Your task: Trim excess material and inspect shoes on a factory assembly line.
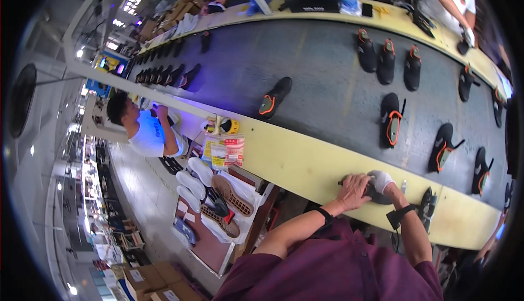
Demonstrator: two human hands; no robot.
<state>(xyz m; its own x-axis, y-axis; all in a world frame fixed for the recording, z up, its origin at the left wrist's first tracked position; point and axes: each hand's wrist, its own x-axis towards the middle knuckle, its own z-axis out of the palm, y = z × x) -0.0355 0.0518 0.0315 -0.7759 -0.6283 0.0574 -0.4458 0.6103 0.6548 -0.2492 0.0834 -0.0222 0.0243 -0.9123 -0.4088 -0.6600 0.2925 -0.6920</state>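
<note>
A dark shoe (377, 195) rests at the front edge of the pale yellow ledge (305, 171). My bare left hand (353, 193) is closed over one end of it, fingers bent. My right hand (381, 181), in a white glove, grips it from the other side, close to the left. Both hands hide much of the shoe. Right of them, a small pale slim object (404, 187) lies on the ledge. Beyond it is a dark tool-like item (427, 202), whose exact kind is unclear.
A grey conveyor belt (322, 90) carries several black shoes, some with orange-edged openings (392, 121). To the left stand a cart with soles (232, 196), plastic packets (233, 149) and a yellow-black container (230, 125). A co-worker (147, 129) sits left; others work across the belt.
</note>
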